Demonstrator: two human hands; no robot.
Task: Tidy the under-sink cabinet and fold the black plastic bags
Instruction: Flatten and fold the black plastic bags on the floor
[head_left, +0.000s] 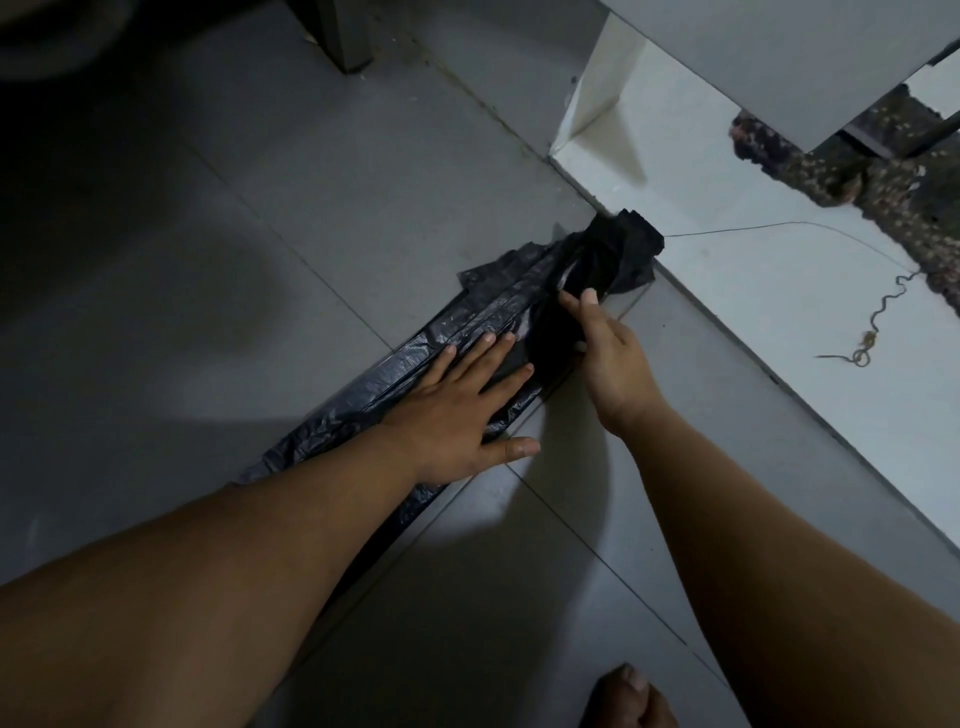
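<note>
Black plastic bag (467, 332), folded into a long strip, lies on the grey tiled floor (260, 208) beside the white cabinet base (753, 270). Left hand (457, 410) presses it flat, fingers spread. Right hand (608, 353) pinches its far part.

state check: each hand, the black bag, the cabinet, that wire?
left hand: flat, fingers straight, pressing the bag down
right hand: grip pinching a fold of the bag
black plastic bag: on the floor, folded into a long strip
cabinet: open
wire: loose on cabinet floor
</note>
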